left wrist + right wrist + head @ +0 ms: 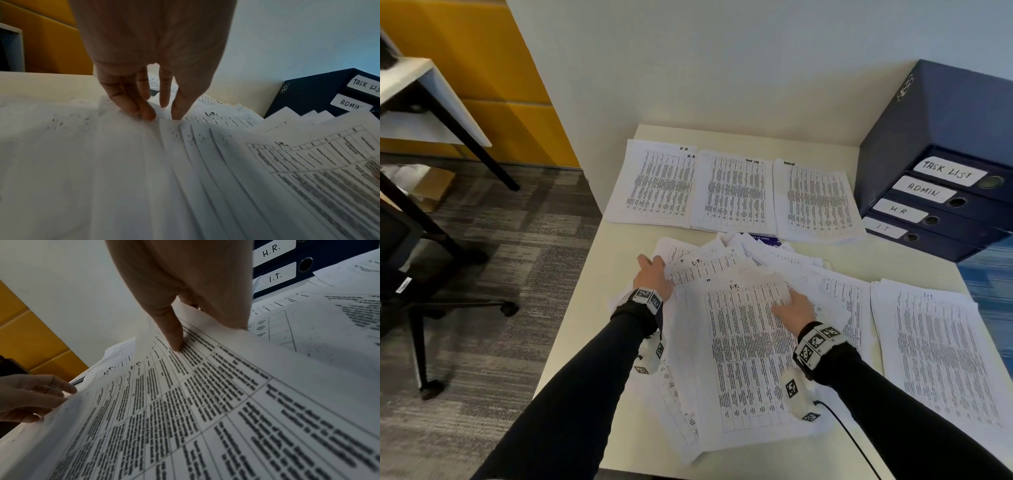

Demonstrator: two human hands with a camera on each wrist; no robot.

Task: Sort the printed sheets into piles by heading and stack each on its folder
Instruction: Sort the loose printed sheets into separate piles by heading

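Four piles already lie sorted around us on the desk (pixel 585 329): three in a row at the far edge, headed HR (pixel 654 185), task list (pixel 734 192) and admin (pixel 815 202), and one to our right (pixel 941 349) whose heading we cannot read. Between them sprawls the loose heap of sheets (pixel 743 342), fanned and overlapping; the ones whose headings show read I.T.

Our left hand (pixel 652 275) sits at the heap's left edge, its fingertips (pixel 148 113) pinching the edges of several fanned sheets. Our right hand (pixel 792 306) lies on the top sheet (pixel 205 402), forefinger (pixel 174 337) straight and pressing down on the print, while the far edge of that sheet curls up. Whether the other fingers grip under it we cannot tell.

We judge the paper light, limp and slippery sheet on sheet, so a single page will sag if lifted by one corner and neighbours may slide along with it. Taking hold at both side edges, squaring the bundle first, looks safest.

The dark blue folders (pixel 941 205) lie stacked flat at the back right corner, spines labelled TASK LIST, ADMIN, HR and IT, bottom one IT. They are closed; nothing rests on them yet, so the stacking step is not yet done
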